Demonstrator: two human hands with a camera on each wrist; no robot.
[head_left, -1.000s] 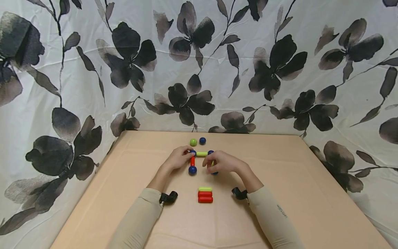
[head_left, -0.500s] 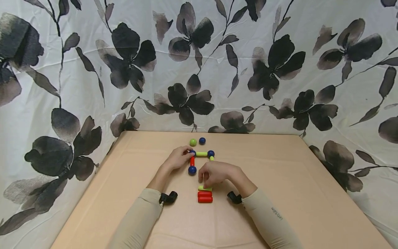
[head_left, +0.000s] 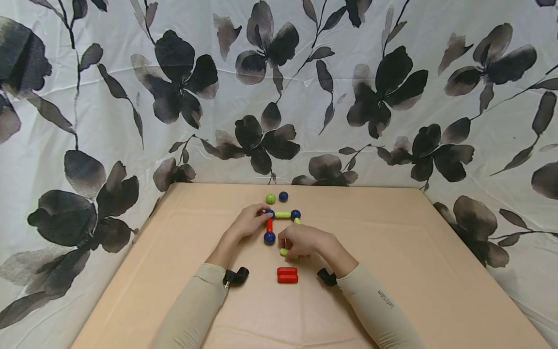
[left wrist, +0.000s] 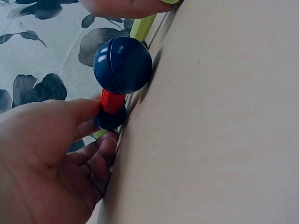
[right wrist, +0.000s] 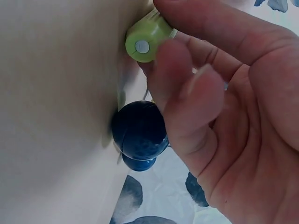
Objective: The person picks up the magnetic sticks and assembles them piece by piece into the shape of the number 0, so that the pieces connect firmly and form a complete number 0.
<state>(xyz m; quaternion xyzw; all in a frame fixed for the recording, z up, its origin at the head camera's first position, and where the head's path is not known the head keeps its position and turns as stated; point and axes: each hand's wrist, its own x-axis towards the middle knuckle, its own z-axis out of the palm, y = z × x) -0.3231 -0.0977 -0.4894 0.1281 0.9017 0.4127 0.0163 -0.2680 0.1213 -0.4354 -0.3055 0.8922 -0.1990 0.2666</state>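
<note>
My left hand [head_left: 252,220] pinches the far-left blue ball [left wrist: 110,117] of a part-built shape. A red rod [head_left: 269,226] runs from that ball towards me to another blue ball [head_left: 269,238]. A yellow-green rod [head_left: 282,215] links it to a blue ball [head_left: 295,214] on the right, where a second yellow-green rod [head_left: 297,221] starts and passes behind my right hand. My right hand [head_left: 307,241] pinches a loose yellow-green rod [right wrist: 148,37] with a silvery disc in its end. In the right wrist view, a blue ball [right wrist: 140,129] sits just beyond my fingers.
Two red rods [head_left: 287,275] lie side by side on the table [head_left: 244,310], nearer to me. Behind the shape are a green ball [head_left: 271,198] and a blue ball [head_left: 283,197]. A floral cloth [head_left: 327,87] hangs beyond the table's far edge.
My right hand has come from the shape's right side towards me, picked up the yellow-green rod beside the red ones, and carried it slightly back towards the shape. My left hand has stayed put.
</note>
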